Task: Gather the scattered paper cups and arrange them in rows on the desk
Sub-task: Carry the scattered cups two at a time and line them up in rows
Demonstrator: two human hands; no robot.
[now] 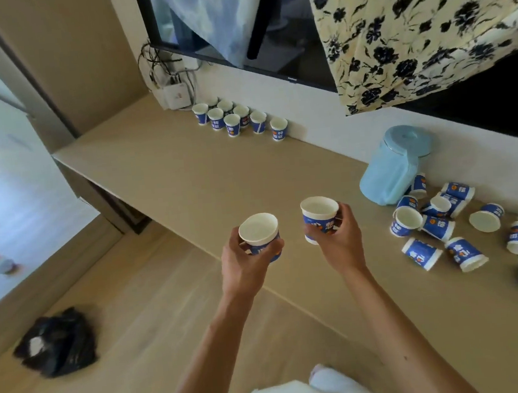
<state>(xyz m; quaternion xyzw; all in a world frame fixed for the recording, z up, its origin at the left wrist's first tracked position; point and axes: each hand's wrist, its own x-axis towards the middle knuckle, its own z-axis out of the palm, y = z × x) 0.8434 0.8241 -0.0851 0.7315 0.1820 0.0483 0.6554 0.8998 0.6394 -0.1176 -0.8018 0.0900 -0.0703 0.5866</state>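
Beige desk (202, 176) slanting across frame, bare at centre; front edge (146, 206) meeting wood floor (135, 301) lower left. Rowed cups (235, 117) upper centre by wall (324, 134), scattered cups (441, 221) right beside blue jug (390, 169). Centre: left hand (250, 259), right hand (339, 239) apart, each gripping an upright cup (319, 219).

A long pale wooden desk (186, 171) stands against a white wall (320, 120). A big black flat screen (295, 55) hangs above it, partly under yellow flowery cloth (424, 25). Something black (57, 342), maybe a bag, lies on the light wooden floor (136, 316).
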